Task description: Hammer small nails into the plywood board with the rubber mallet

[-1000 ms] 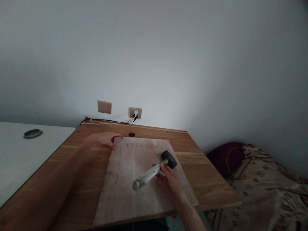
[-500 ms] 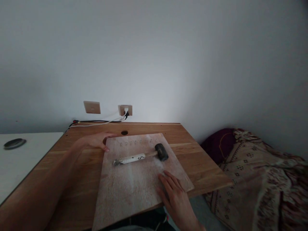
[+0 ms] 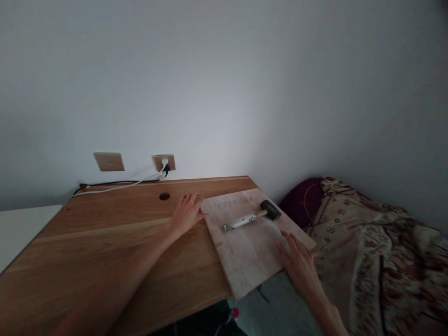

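Note:
A pale wooden board (image 3: 249,247) lies on the right end of a brown wooden desk (image 3: 115,233), with its near right corner hanging over the desk's edge. On the board rests a mallet (image 3: 252,215) with a black head and a white-stained handle. My left hand (image 3: 186,213) lies flat with fingers spread on the desk, touching the board's far left edge. My right hand (image 3: 298,261) rests flat, fingers stretched, on the board's near right edge. Neither hand holds anything.
A wall socket (image 3: 163,162) with a plugged-in white cable (image 3: 119,186) sits behind the desk, beside a switch plate (image 3: 108,161). A cable hole (image 3: 164,196) is in the desk top. A patterned blanket (image 3: 378,238) and a dark cushion (image 3: 301,198) lie at the right. A white surface (image 3: 17,228) adjoins at the left.
My right hand let go of the mallet, which now lies on the board, and moved to the board's near right edge. The board has slid rightward past the desk's edge.

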A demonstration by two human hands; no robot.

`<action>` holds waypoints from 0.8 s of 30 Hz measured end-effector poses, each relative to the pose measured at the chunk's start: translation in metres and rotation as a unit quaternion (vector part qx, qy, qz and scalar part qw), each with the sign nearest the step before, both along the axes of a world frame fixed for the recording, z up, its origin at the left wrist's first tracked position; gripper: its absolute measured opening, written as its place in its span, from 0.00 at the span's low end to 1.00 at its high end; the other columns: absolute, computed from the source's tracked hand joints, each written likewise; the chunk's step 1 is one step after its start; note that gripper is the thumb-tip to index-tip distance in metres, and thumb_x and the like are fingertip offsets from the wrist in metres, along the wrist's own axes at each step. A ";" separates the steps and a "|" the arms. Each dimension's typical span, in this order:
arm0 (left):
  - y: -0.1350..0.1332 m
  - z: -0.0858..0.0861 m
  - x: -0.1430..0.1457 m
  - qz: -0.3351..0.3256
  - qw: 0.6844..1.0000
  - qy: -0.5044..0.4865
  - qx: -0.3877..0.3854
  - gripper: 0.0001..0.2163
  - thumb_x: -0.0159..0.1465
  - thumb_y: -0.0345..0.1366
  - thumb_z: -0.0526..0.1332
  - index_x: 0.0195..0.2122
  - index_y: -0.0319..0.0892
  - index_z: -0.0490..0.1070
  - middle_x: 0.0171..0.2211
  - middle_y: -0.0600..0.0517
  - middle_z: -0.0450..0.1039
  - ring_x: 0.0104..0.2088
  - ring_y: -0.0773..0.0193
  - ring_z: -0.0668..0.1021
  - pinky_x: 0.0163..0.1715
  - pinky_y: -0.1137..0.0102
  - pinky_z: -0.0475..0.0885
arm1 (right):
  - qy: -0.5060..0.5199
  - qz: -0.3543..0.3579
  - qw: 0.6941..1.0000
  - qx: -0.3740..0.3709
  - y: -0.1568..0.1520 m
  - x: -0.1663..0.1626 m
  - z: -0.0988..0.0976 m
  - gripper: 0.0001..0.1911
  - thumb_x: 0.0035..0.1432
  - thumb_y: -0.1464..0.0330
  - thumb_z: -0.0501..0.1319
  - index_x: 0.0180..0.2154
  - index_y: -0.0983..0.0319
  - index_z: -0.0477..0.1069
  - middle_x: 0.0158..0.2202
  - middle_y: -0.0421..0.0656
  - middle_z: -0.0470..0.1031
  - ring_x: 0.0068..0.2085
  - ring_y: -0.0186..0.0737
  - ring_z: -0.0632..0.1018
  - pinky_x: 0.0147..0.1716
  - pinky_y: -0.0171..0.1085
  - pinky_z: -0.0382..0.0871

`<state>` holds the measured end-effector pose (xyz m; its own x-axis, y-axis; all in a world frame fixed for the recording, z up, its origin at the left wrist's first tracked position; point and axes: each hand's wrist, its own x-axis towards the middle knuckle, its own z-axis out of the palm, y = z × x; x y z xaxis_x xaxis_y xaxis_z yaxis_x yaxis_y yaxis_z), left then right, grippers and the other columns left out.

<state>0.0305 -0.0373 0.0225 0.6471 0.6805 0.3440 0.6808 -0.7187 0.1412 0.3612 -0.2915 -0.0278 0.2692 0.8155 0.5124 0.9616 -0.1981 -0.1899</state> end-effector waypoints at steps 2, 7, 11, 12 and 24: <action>-0.016 -0.002 0.024 -0.078 0.997 -0.020 -0.003 0.21 0.72 0.49 0.56 0.59 0.43 0.69 0.59 0.39 0.70 0.59 0.47 0.72 0.60 0.54 0.64 | 0.029 -0.039 0.999 0.005 -0.010 0.024 0.004 0.27 0.71 0.52 0.44 0.60 0.59 0.65 0.59 0.53 0.72 0.62 0.57 0.72 0.57 0.56 0.67; -0.039 -0.017 0.051 -0.202 0.979 -0.007 -0.006 0.20 0.73 0.49 0.53 0.58 0.42 0.70 0.57 0.42 0.74 0.61 0.51 0.71 0.63 0.56 0.61 | 0.055 -0.130 0.990 0.017 -0.021 0.081 0.004 0.29 0.66 0.49 0.48 0.58 0.59 0.67 0.59 0.56 0.71 0.58 0.59 0.74 0.52 0.54 0.71; -0.043 -0.026 0.052 -0.177 0.984 0.003 0.011 0.19 0.74 0.48 0.52 0.56 0.41 0.71 0.55 0.41 0.76 0.62 0.49 0.71 0.63 0.51 0.59 | 0.074 -0.182 0.981 -0.001 -0.010 0.111 0.000 0.33 0.65 0.48 0.45 0.57 0.60 0.70 0.53 0.58 0.75 0.53 0.61 0.77 0.48 0.55 0.71; -0.043 -0.025 0.052 -0.169 0.986 0.003 0.014 0.18 0.74 0.47 0.53 0.55 0.41 0.72 0.54 0.41 0.77 0.61 0.49 0.71 0.63 0.50 0.59 | 0.077 -0.179 0.981 -0.005 -0.008 0.114 0.001 0.33 0.65 0.48 0.44 0.56 0.61 0.71 0.50 0.58 0.76 0.51 0.61 0.78 0.47 0.55 0.72; -0.020 0.028 -0.017 -0.045 0.985 0.158 -0.049 0.20 0.69 0.50 0.57 0.32 0.41 0.81 0.33 0.39 0.80 0.41 0.45 0.81 0.54 0.48 0.66 | -0.013 -0.017 1.000 -0.003 -0.036 0.036 -0.015 0.22 0.69 0.58 0.48 0.51 0.58 0.75 0.50 0.56 0.78 0.52 0.59 0.78 0.49 0.57 0.73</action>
<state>0.0132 -0.0572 0.0510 0.7708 0.6350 0.0511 0.6357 -0.7719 0.0030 0.3969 -0.3279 -0.0429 0.2840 0.8096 0.5138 0.9587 -0.2322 -0.1640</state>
